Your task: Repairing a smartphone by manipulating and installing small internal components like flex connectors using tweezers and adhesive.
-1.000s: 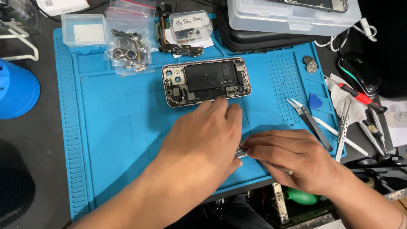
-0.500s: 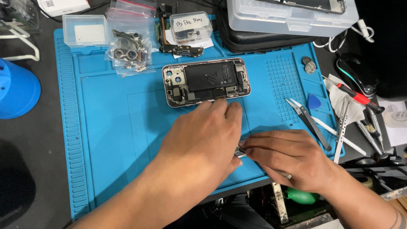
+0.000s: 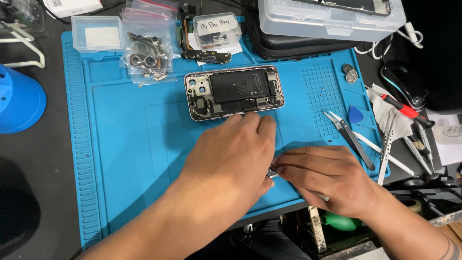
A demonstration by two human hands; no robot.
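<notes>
Between the two hands, at the near edge of the blue work mat (image 3: 120, 159), a small silvery metal piece (image 3: 272, 173) shows where the left hand (image 3: 231, 159) and the right hand (image 3: 327, 175) meet; both lie palm-down with fingers drawn together over it, the right fingertips (image 3: 281, 166) touching it, though whether either hand actually pinches it cannot be told, since most of the piece is hidden beneath them. Just beyond the left fingertips lies an opened phone (image 3: 234, 92), back cover off, its dark battery and camera openings exposed, resting flat on the mat and apart from both hands. Right of the grip, beyond the right hand, black-handled tweezers (image 3: 350, 137) and a white stick (image 3: 380, 149) lie angled at the mat's edge, with a blue triangular pick (image 3: 356, 114) above them and a red-handled screwdriver (image 3: 399, 107) further out on a white cloth. Farther from the grip, beyond the phone, stand a small clear lidded box (image 3: 216, 30), clear bags of small parts (image 3: 147, 48) and a second clear box (image 3: 97, 32). At the far right corner a larger clear plastic case (image 3: 332, 19) sits on a dark pouch. Far to the left of the grip, off the mat, is a blue round container (image 3: 19, 101).
</notes>
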